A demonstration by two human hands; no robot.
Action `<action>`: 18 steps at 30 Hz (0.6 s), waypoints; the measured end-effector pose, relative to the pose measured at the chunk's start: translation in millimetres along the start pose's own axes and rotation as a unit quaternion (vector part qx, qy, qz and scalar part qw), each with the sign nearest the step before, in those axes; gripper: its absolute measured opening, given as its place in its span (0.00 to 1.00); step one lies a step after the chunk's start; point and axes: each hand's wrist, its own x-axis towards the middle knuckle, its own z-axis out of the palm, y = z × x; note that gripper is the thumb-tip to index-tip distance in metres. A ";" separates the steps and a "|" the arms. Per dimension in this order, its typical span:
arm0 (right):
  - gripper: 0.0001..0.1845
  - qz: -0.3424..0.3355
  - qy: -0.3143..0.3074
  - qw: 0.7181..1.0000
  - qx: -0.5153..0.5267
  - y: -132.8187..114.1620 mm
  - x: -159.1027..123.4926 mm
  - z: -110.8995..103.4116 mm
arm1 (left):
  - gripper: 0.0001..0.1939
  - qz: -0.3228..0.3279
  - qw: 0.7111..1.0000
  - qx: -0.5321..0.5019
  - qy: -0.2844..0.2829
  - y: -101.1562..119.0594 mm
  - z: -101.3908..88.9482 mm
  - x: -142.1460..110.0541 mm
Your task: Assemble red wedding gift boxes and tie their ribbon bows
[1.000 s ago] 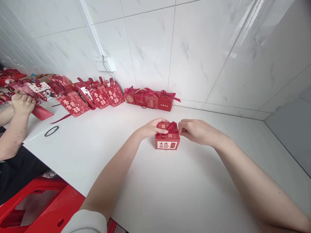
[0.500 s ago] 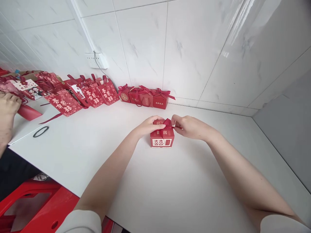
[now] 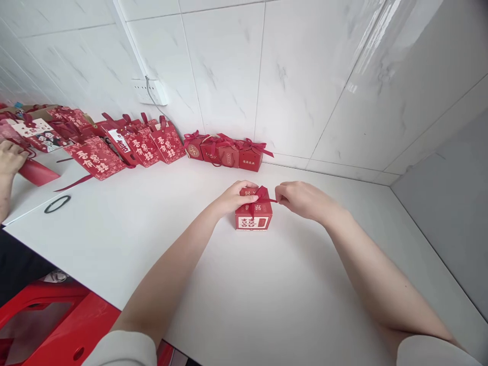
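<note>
A small red gift box (image 3: pixel 253 222) with a white panel and printed characters stands upright on the white table. A dark red ribbon (image 3: pixel 261 193) is tied in a bow on its top. My left hand (image 3: pixel 237 197) grips the box from the left, its thumb on top by the bow and the other fingers behind. To the right of the box, my right hand (image 3: pixel 296 199) pinches one end of the ribbon, which is drawn out taut sideways from the bow. The fingertips of the right hand are partly hidden.
Along the tiled wall stands a row of red ribboned boxes (image 3: pixel 229 153), with several red gift bags (image 3: pixel 99 156) to its left. A black ring (image 3: pixel 57 204) lies on the white table (image 3: pixel 267 295). At far left is another person's hand (image 3: pixel 10 158); a red stool (image 3: pixel 82 317) stands below.
My right hand has drawn the ribbon end away from the bow to the right. My left hand stays on the box. The view has shifted slightly to the right.
</note>
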 end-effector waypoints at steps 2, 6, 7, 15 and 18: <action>0.11 0.054 -0.057 0.997 -0.001 4.0 -1.0 2.3 | 0.26 0.004 1.000 0.004 0.003 -1.3 -0.1 1.0; 0.04 0.112 -0.027 0.993 0.015 1.6 -13.1 -11.4 | 0.26 0.022 1.000 0.016 -0.002 -4.2 0.2 3.4; 0.06 0.101 -0.002 0.994 0.044 -3.7 -17.8 -18.0 | 0.26 0.031 0.999 0.026 0.005 -4.6 0.5 3.7; 0.23 -0.021 0.051 0.992 0.110 -76.2 -22.3 -15.2 | 0.25 0.020 0.998 0.051 0.033 -6.4 2.6 4.0; 0.12 0.000 0.051 0.994 0.095 -80.5 -11.7 -1.5 | 0.24 0.033 0.996 0.069 0.055 -8.2 2.6 4.8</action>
